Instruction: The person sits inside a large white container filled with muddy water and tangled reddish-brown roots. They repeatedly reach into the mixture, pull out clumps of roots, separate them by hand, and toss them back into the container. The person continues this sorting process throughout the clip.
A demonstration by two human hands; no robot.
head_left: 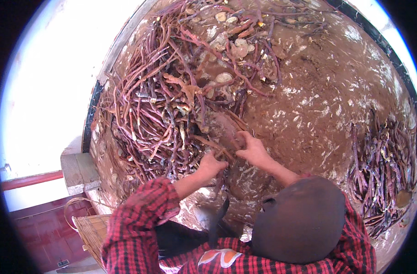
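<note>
Closest to the lens, a dark rounded shape (298, 220) and red-and-black checked sleeves (140, 219) fill the lower edge; both forearms extend upward from them onto a mud-brown work surface (327, 100). Left hand (211, 165): fingers curled closed around the lower end of a thin reddish-purple root (217, 148). Right hand (253, 148): fingers partly bent, thumb and fingertips (241, 135) pinching the same root just above the left hand's grip; whether the pinch is fully closed cannot be told. Root long axis: diagonal, lower end at the left fingers, upper end pointing up and left into a tangled pile of roots (163, 105) directly beyond both sets of fingertips. Pale flat slices (224, 77) lie beyond the pile, farther from the fingers. A second bundle of roots (382, 173) lies well apart, to the right of the right hand. A woven basket (90, 230) stands below and left of the left elbow.
</note>
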